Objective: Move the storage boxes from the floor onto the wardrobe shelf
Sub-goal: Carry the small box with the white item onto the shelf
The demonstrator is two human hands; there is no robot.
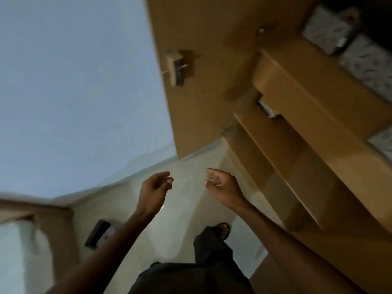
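The view is tilted and blurred. My left hand (156, 186) and my right hand (222, 186) are both held out in front of me over the pale floor, fingers loosely curled and apart, holding nothing. Grey patterned storage boxes (331, 28) sit on an upper shelf of the wooden wardrobe (297, 128) at the top right, a second box (369, 66) beside the first. Another patterned box (381, 143) shows at the right edge on a lower shelf. I see no box on the floor in this view.
A wooden door with a metal handle (179, 67) stands left of the wardrobe. A blue-grey wall (74, 81) fills the left. A dark flat object (98, 233) lies on the floor at lower left. My foot in a sandal (222, 229) is below my hands.
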